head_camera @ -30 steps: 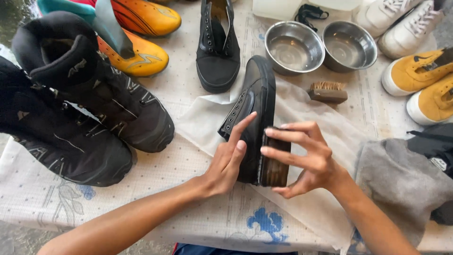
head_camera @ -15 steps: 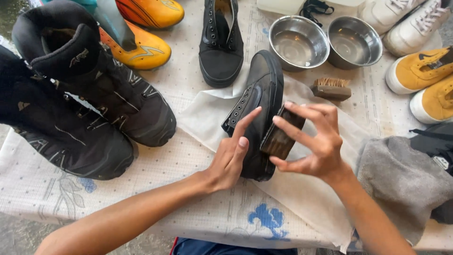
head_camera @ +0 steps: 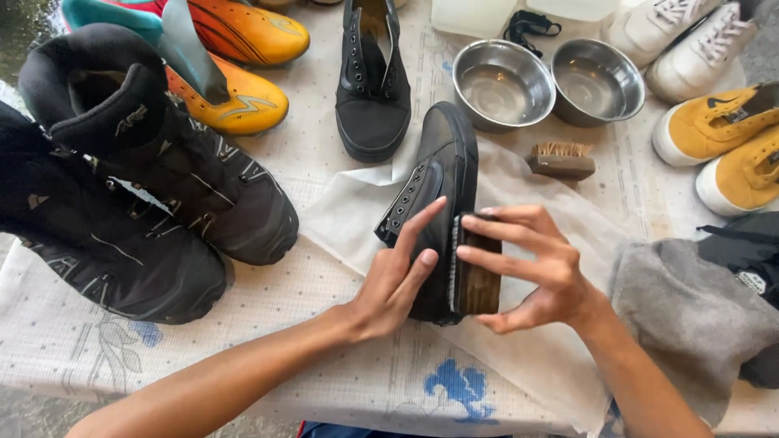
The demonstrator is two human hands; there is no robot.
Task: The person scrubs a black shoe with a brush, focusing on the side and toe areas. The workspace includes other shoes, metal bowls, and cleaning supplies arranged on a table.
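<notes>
Two hands work on one black low shoe (head_camera: 442, 174) lying on a white cloth (head_camera: 349, 223) at the middle of the counter (head_camera: 105, 357). The left hand (head_camera: 398, 280) lies flat against the shoe's laced side, fingers spread and pressing, not curled around anything. The right hand (head_camera: 540, 272) pinches a dark wooden brush (head_camera: 475, 272) between thumb and fingers, its bristle side set against the shoe's other side, near the heel.

Beyond the shoe's toe stand two steel bowls (head_camera: 503, 85), side by side, and a second, smaller brush (head_camera: 561, 160) lies just right of the toe. Its mate, another black low shoe (head_camera: 373, 89), sits beyond and to the left. Two bulky black boots (head_camera: 154, 186) crowd the counter well left of the shoe, with orange football boots (head_camera: 235, 101) behind them. Yellow sneakers (head_camera: 730, 146) and white sneakers (head_camera: 682, 36) lie far right of the shoe, both cut off by the frame edge. A grey cloth (head_camera: 694, 316) is bunched just right of the right wrist.

The shoe's heel is hidden behind the brush and the hands, and its sole cannot be made out. The bowls' contents are hard to tell.
</notes>
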